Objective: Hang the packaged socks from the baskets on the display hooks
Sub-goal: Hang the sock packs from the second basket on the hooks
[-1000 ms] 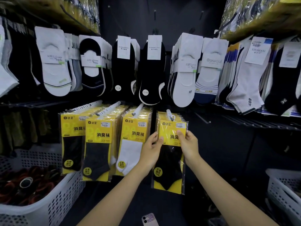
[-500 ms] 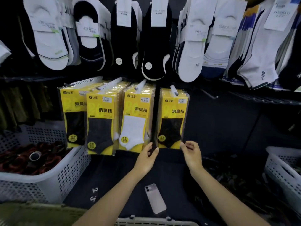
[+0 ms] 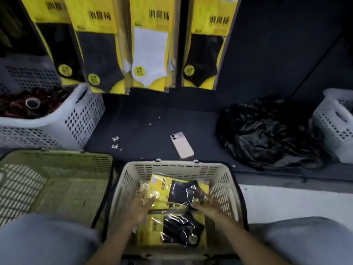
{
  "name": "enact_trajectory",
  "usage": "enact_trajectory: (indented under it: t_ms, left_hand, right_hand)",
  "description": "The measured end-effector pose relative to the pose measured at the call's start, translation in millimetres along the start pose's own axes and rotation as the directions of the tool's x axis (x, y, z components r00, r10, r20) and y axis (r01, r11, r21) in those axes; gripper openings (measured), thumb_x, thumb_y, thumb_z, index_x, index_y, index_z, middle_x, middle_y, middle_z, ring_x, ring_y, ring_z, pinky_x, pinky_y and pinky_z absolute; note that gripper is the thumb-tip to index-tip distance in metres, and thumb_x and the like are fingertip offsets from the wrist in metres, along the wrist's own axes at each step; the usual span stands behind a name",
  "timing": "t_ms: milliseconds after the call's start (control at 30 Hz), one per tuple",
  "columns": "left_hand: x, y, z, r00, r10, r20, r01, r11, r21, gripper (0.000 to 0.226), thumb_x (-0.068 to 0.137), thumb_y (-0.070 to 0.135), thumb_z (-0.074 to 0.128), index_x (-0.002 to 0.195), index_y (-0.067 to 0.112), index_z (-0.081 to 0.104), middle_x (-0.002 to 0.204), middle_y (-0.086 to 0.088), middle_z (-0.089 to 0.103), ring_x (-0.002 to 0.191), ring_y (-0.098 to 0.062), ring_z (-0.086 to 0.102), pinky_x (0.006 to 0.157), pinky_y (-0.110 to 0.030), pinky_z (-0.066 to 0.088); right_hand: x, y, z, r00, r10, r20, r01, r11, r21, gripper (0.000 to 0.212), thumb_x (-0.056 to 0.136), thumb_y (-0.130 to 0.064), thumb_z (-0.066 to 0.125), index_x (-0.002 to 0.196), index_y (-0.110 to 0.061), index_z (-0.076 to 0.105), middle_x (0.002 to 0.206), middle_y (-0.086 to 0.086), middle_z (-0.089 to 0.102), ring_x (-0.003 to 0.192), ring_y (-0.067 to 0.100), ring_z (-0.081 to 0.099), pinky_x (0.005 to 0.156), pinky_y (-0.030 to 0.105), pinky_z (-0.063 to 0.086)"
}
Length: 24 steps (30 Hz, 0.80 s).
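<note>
A beige basket stands on the floor between my knees with two yellow packs of black socks in it. Both my hands are inside the basket at the upper sock pack. My left hand has its fingers around the pack's yellow left end, under the shiny wrapper. My right hand grips its lower right corner. A second pack lies nearer to me, between my forearms. Above, hung packs fill a row: black, dark grey, white and black. Their hooks are out of view.
An olive basket sits to the left of the beige one. A white basket with dark items is at far left, another white basket at far right. A phone and a black plastic bag lie on the dark ledge.
My view has dropped from the display to the floor baskets. Both hands left the hung black pack and came down into the beige basket onto the upper pack.
</note>
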State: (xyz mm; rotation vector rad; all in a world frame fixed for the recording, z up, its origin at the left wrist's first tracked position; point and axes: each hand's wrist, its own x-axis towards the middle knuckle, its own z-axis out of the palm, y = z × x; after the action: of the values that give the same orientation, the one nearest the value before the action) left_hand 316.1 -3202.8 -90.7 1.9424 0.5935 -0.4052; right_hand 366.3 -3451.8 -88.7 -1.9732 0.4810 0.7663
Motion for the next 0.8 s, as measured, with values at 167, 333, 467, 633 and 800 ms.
enact_trajectory:
  t_ms: [167,333,467,633,800]
  left_hand:
    - [-3,-20,8,0.927,-0.346,0.144,0.333,0.937,0.107,0.044,0.094,0.046,0.049,0.124,0.014,0.053,0.121,-0.013,0.058,0.107,-0.026,0.057,0.100,-0.041,0.044]
    - [-8,-40,6,0.883,-0.388,0.264,0.330,0.913,0.238,0.064,0.092,0.049,0.054,0.141,0.010,0.039,0.148,-0.014,0.038,0.133,-0.028,0.040,0.110,-0.041,0.035]
    - [-5,-35,1,0.851,-0.448,0.273,0.364,0.879,0.306,0.077,0.088,0.055,0.055,0.147,0.011,0.030,0.154,-0.014,0.029,0.138,-0.030,0.033,0.113,-0.041,0.030]
    - [-3,-15,-14,0.845,-0.478,0.241,0.337,0.825,0.454,0.091,0.080,0.071,0.051,0.147,0.014,0.028,0.156,-0.012,0.023,0.140,-0.031,0.029,0.110,-0.041,0.030]
    - [1,46,-40,0.994,-0.108,0.017,0.107,0.993,0.041,0.055,0.079,0.042,0.073,0.122,0.014,0.055,0.134,-0.011,0.054,0.107,-0.013,0.061,0.082,-0.019,0.049]
  right_hand:
    - [-9,29,8,0.941,0.192,0.278,-0.184,0.981,-0.057,0.068,0.082,-0.028,0.073,0.140,-0.011,0.041,0.148,0.010,0.039,0.134,0.025,0.039,0.102,0.026,0.034]
    - [-12,51,22,0.980,0.139,0.141,-0.151,0.985,0.081,0.086,0.074,-0.003,0.079,0.145,-0.002,0.031,0.140,0.014,0.047,0.126,0.029,0.049,0.101,0.034,0.044]
    - [-14,38,12,0.943,0.180,0.280,-0.207,0.976,0.069,0.073,0.071,-0.023,0.083,0.132,-0.013,0.045,0.147,0.007,0.040,0.128,0.022,0.043,0.108,0.031,0.034]
    - [-20,18,9,0.878,0.189,0.440,-0.236,0.970,0.053,0.108,0.039,-0.058,0.088,0.133,-0.017,0.053,0.141,0.008,0.050,0.131,0.026,0.044,0.116,0.047,0.025]
    - [-23,-37,-12,0.930,-0.045,0.365,-0.108,0.914,0.390,0.078,0.055,-0.038,0.086,0.124,-0.009,0.061,0.113,0.010,0.070,0.107,0.029,0.065,0.095,0.037,0.051]
